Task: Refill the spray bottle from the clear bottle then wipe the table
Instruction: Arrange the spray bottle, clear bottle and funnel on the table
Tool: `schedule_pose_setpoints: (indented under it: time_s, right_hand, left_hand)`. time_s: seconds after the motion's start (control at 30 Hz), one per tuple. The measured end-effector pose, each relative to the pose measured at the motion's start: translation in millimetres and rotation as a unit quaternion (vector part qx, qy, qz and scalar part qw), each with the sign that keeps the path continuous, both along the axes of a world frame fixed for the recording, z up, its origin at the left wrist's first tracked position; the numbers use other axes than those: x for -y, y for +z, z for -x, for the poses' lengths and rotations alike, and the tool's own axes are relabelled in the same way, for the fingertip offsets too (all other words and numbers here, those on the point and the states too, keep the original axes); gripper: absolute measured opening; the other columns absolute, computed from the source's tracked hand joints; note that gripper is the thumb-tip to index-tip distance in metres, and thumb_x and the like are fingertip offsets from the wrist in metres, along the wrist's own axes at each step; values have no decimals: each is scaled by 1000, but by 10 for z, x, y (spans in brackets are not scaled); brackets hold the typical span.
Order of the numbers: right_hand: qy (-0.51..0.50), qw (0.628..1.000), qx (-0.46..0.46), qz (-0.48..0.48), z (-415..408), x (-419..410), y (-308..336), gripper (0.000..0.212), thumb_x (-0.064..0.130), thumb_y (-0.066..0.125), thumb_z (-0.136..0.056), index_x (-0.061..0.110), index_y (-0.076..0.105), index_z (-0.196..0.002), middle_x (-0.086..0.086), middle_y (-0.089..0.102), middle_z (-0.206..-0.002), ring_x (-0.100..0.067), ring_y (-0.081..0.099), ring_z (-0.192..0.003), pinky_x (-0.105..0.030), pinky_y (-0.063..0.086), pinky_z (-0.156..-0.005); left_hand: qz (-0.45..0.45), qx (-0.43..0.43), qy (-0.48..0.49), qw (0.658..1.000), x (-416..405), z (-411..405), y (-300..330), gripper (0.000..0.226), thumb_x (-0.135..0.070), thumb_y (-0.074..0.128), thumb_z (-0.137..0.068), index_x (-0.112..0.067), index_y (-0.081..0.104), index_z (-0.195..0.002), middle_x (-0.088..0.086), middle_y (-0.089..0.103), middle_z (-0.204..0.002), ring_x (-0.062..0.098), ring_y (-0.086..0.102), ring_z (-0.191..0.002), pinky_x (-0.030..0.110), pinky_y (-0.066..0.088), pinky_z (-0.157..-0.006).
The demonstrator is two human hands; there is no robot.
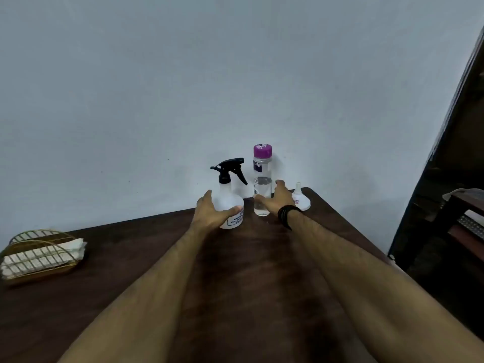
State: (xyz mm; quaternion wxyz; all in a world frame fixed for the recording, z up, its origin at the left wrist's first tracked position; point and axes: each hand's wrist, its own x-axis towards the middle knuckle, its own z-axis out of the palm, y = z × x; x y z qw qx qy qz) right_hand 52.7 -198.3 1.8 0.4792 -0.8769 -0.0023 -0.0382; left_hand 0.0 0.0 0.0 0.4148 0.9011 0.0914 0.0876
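Note:
A translucent white spray bottle (227, 197) with a black trigger head stands upright at the far edge of the dark wooden table (248, 271). My left hand (209, 212) holds its lower body, with the thumb across the front and the fingers on its left side. Right beside it stands the clear bottle (262, 179) with a purple cap, about half full of clear liquid. My right hand (279, 200) is spread around its lower part. The thumb touches the bottle's front and the fingers are splayed to its right, not closed on it.
A small white funnel (299, 199) sits upside down just right of my right hand, near the table's far right corner. A gold wire holder (34, 258) with folded white napkins sits at the table's left edge. A pale wall rises behind and dark shelving (450, 205) stands to the right.

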Motion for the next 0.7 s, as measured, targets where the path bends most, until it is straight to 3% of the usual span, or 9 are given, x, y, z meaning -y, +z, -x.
schedule_pose_setpoints:
  time_s: [0.07, 0.17, 0.23, 0.43, 0.57, 0.7]
  right_hand:
    - [3, 1000, -1, -4, -67, -38, -30, 77, 45, 77, -76, 16, 41, -138, -10, 62, -129, -30, 60, -118, -41, 49, -100]
    - [-14, 1000, -3, -8, -109, -85, -191, 62, 49, 77, -74, 18, 54, -123, -5, 66, -119, -27, 63, -109, -38, 52, -94]
    - [-37, 999, 12, -4, -123, -104, -279, 57, 51, 77, -75, 17, 57, -116, -3, 68, -114, -25, 64, -105, -35, 51, -89]
    - [-42, 999, 17, 3, -27, -162, -324, 48, 48, 82, -61, 23, 66, -99, 4, 73, -96, -21, 68, -95, -39, 56, -88]
    - [-45, 999, 27, 9, 255, -246, -337, 39, 39, 83, -56, 25, 70, -90, 13, 70, -79, -16, 69, -87, -32, 56, -84]
    - [-34, 999, 22, 11, 553, -345, -311, 42, 39, 84, -54, 26, 73, -93, 9, 74, -84, -17, 69, -88, -31, 56, -84]
  left_hand:
    - [8, 20, -8, 1000, 40, -75, -8, 108, -71, 78, -54, -20, 44, -144, 6, 54, -140, 28, 53, -127, 41, 50, -99]
    - [40, 29, -3, 999, 136, -137, -88, 79, -53, 82, -71, -19, 51, -136, 3, 62, -128, 25, 58, -119, 33, 49, -91]
    - [54, 43, 11, 998, 180, -125, -173, 72, -48, 82, -74, -19, 51, -133, 2, 61, -122, 25, 58, -116, 33, 49, -91]
    - [49, 86, 45, 994, 18, 149, -345, 81, -74, 68, -54, -32, 49, -120, 0, 61, -115, 24, 60, -106, 45, 55, -91]
    - [51, 92, 61, 993, -177, 460, -356, 78, -74, 69, -53, -34, 51, -118, -2, 62, -113, 23, 61, -105, 46, 54, -92]
    - [44, 96, 85, 991, -419, 877, -374, 79, -74, 70, -53, -34, 52, -120, -2, 63, -114, 23, 61, -106, 48, 54, -92]
